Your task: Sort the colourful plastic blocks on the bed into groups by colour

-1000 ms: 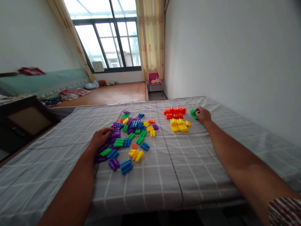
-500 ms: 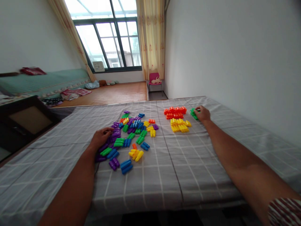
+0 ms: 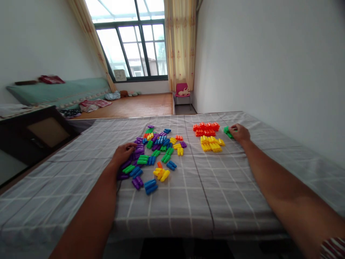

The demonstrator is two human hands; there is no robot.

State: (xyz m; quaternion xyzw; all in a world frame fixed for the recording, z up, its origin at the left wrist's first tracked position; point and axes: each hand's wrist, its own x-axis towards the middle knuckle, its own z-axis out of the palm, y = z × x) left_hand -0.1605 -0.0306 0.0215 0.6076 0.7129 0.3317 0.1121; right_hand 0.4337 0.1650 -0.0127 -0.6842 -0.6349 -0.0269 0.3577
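My left hand [image 3: 124, 154] rests at the left edge of a mixed pile of plastic tube-shaped building blocks, its fingers loosely bent against the purple blocks [image 3: 139, 150]; nothing shows in its grip. Farther right, my right hand [image 3: 241, 133] pinches at the green blocks [image 3: 228, 131], which lie on the cloth and are partly covered by the fingers. Just left of that hand, red-orange blocks [image 3: 206, 128] sit together in rows. In front of them is a group of yellow blocks [image 3: 211, 144]. Green blocks [image 3: 167, 154] and blue blocks [image 3: 151, 187] lie scattered in the pile.
A grey checked cloth [image 3: 185, 205] covers the table. A white wall [image 3: 269, 64] runs along the right. Beyond the table are a low wooden platform [image 3: 140, 104], a pink chair [image 3: 182, 90] and a window. A dark cabinet [image 3: 40, 133] stands at the left.
The whole view has shifted slightly, so everything appears a little farther right. Both hands stay at the same blocks, and the groups look unchanged.
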